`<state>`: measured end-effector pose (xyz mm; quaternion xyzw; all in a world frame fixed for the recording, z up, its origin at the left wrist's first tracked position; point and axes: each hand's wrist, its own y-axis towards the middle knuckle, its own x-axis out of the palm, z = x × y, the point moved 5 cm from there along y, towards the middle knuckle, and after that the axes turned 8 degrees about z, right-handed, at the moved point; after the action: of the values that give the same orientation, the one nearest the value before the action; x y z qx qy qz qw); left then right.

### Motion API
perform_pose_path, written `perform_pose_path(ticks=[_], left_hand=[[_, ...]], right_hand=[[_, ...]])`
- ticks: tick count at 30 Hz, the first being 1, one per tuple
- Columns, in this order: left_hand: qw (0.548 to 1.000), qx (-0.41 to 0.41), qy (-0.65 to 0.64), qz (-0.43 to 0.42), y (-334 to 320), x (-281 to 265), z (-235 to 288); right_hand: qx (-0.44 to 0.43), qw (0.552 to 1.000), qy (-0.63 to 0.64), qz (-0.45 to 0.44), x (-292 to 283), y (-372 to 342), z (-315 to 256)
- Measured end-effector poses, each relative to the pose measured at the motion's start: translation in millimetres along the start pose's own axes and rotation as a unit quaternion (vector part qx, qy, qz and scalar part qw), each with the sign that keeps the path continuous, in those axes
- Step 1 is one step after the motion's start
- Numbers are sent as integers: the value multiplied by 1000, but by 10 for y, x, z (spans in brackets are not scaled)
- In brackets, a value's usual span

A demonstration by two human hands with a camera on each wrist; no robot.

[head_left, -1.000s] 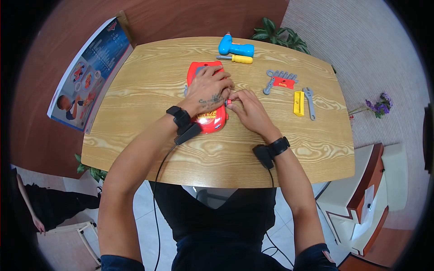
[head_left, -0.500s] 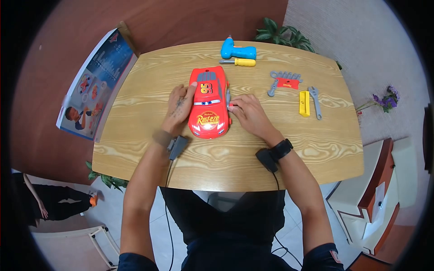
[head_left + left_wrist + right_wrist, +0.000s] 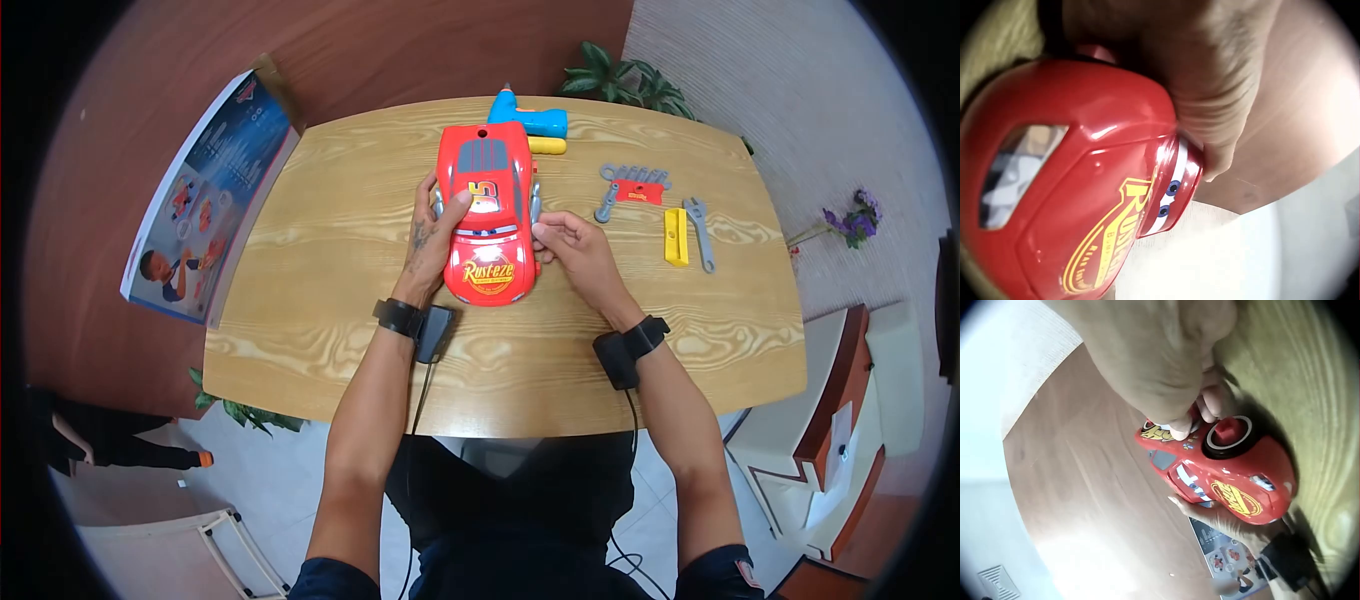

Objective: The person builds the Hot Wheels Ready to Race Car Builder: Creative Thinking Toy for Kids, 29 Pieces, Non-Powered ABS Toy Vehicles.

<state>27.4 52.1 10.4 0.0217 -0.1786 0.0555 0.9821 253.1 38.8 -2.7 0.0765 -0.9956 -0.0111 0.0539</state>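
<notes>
A red toy car stands in front of the person, its hood toward them. The left hand grips its left side, thumb over the roof edge by the 95 mark. On the car's right side, the right hand has curled fingers at the grey side pipe; whether they pinch a part there is hidden. In the right wrist view, fingertips touch the side of the car beside a front wheel. The left wrist view shows the hood close up, under the left hand.
Behind the car lie a blue toy drill and a yellow-handled screwdriver. To the right are a red holder with grey wrenches, a yellow piece and a grey wrench. A printed box stands at the left edge.
The left hand left the car's top and took hold of its left side. The car shifted right and now looks larger, hiding part of the screwdriver. The right hand stayed at its right side.
</notes>
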Motion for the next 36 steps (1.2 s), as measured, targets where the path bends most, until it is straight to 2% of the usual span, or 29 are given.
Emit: perform_pose_path(ticks=[6,8,12,15,30,36], left_hand=[[1000,-20,-23,-7,-32,-20,39],[999,-1,-33,-13,-44,2,69],[999,-4,-37,-25,-63,35,60],[999,4,-18,-28,-65,61,23],[999,-20,-27,-22,-105,86,16],[992,-52,-112,-41,-15,-23,-59]], right_hand=[[1,1000,12,10,40,-25,-15],[31,997,73,11,55,-18,-17],[35,996,79,32,69,-49,-96],[-14,995,70,64,27,-16,-58],[-46,992,88,75,-27,-14,-89],[-26,994,99,42,38,-106,-224]])
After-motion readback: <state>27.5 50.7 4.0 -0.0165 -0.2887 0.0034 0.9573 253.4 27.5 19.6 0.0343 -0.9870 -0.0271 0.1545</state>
